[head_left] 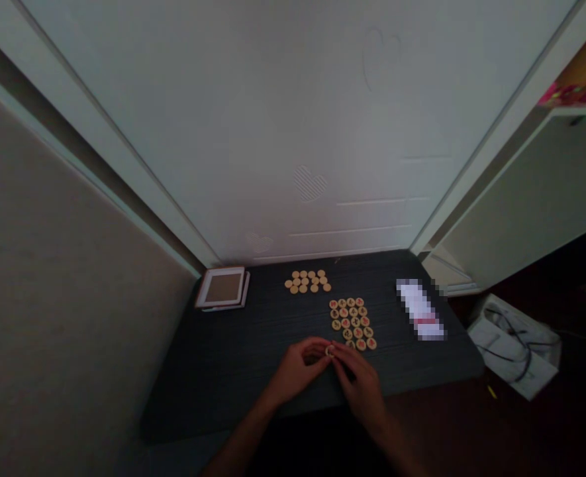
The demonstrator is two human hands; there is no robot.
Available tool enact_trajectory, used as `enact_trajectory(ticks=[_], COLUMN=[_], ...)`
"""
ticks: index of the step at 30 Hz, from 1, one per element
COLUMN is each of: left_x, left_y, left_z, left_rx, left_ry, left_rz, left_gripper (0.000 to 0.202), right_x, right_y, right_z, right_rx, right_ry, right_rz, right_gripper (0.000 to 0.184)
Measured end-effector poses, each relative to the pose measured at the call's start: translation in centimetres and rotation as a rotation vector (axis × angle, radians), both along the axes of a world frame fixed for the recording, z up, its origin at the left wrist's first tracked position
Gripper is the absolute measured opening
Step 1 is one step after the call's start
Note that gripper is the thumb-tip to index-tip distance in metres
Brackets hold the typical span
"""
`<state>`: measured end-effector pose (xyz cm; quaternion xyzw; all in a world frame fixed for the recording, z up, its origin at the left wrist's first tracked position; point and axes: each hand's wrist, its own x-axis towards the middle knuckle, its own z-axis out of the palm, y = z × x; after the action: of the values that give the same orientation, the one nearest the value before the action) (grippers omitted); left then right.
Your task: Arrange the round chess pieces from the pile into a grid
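Between the fingertips of both my hands is a small round Chinese chess piece (329, 352), held over the near part of the dark table. My left hand (297, 368) pinches it from the left, and my right hand (359, 374) grips it from the right. Just beyond my right fingers, several chess pieces with red or dark characters (355, 322) lie in rough rows. Farther back sits a group of plain-faced pieces (304, 282), no characters visible on them. My right fingers partly cover the nearest row.
A framed, flat item (224, 288) lies at the table's back left. Toward the right edge is a blurred white packet (419, 309). The dark table (213, 371) meets a white panel (273, 132) behind. A white box with cables (516, 348) stands on the floor at right.
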<state>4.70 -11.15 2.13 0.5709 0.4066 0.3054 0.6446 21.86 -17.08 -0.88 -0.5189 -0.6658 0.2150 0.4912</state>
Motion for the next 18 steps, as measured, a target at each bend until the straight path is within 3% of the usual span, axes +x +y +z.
enact_trajectory(ticks=[5, 18], left_x=[0.4, 0.9], left_y=[-0.2, -0.2], left_z=[-0.1, -0.1], left_rx=[0.085, 0.579], left_ry=[0.091, 0.54], left_rz=[-0.041, -0.168], left_gripper=[0.021, 0.021], right_x=[0.3, 0.9], right_y=[-0.7, -1.7], right_z=[-0.9, -1.8], right_rx=[-0.015, -0.031], right_ry=[0.002, -0.016], right_rz=[-0.078, -0.1], right_gripper=[0.026, 0.029])
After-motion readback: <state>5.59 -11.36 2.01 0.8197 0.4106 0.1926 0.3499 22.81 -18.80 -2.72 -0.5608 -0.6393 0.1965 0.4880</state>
